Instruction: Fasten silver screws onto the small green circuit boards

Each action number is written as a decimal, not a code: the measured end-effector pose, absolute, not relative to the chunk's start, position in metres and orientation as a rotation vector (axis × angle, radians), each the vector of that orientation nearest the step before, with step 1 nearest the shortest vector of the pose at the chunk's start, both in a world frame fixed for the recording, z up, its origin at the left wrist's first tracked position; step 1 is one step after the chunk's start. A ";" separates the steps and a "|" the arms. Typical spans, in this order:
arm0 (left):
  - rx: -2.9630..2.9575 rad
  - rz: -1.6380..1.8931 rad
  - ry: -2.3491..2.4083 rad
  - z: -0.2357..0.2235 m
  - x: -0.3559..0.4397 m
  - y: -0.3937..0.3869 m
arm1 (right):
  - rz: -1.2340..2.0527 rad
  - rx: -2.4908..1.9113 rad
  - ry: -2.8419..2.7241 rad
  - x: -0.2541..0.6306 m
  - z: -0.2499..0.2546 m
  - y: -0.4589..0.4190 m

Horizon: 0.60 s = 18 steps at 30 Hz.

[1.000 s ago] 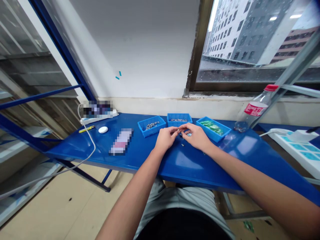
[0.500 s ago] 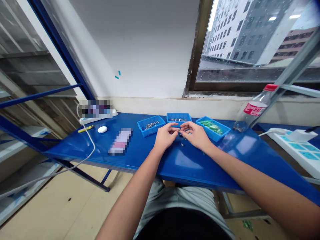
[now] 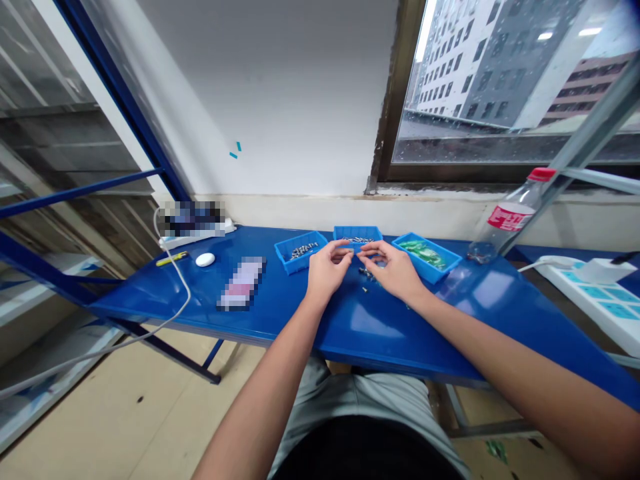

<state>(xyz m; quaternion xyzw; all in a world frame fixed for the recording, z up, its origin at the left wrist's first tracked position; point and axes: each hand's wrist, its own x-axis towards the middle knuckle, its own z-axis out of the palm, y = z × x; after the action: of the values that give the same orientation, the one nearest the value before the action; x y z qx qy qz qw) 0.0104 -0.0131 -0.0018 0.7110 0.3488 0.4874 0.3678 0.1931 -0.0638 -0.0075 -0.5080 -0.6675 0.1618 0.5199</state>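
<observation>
My left hand [image 3: 329, 268] and my right hand [image 3: 389, 268] face each other above the blue table [image 3: 280, 313], a small gap between their fingertips. Each one has thumb and fingers closed in a pinch; whatever sits in them is too small to name. Beneath the right fingers lie several small metal pieces [image 3: 369, 275], partly covered by the hand, with one small piece [image 3: 365, 290] apart from them. Behind the hands stand a left blue bin [image 3: 295, 268] of small metal parts, a middle blue bin [image 3: 345, 231] of metal parts, and a right blue bin [image 3: 434, 273] with green packets [image 3: 424, 253].
Left on the table are a blurred phone-like thing [image 3: 243, 283], a white oval object [image 3: 205, 259], a yellow-handled tool [image 3: 171, 259] and a white cable [image 3: 186, 293]. A clear bottle [image 3: 507, 217] with a red cap stands at the right, near a white power strip [image 3: 595, 293].
My fingertips were together at a small piece and have now come slightly apart. The left hand has shifted a little to the left.
</observation>
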 end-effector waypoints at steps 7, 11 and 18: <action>1.543 1.572 1.071 0.000 0.001 -0.002 | -0.004 -1.347 -2.093 0.204 -0.016 -0.062; 1.423 1.669 1.173 -0.005 -0.005 0.009 | -0.028 -1.395 -2.170 0.206 -0.017 -0.059; 1.460 1.702 1.103 -0.005 0.000 0.006 | -0.043 -1.405 -2.177 0.205 -0.013 -0.056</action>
<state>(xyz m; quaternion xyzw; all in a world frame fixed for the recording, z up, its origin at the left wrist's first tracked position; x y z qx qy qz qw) -0.0005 0.0055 -0.0047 0.5544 0.4187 0.6463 0.3156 0.2049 -0.0555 -0.0134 -0.5217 -0.8085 -0.0160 0.2719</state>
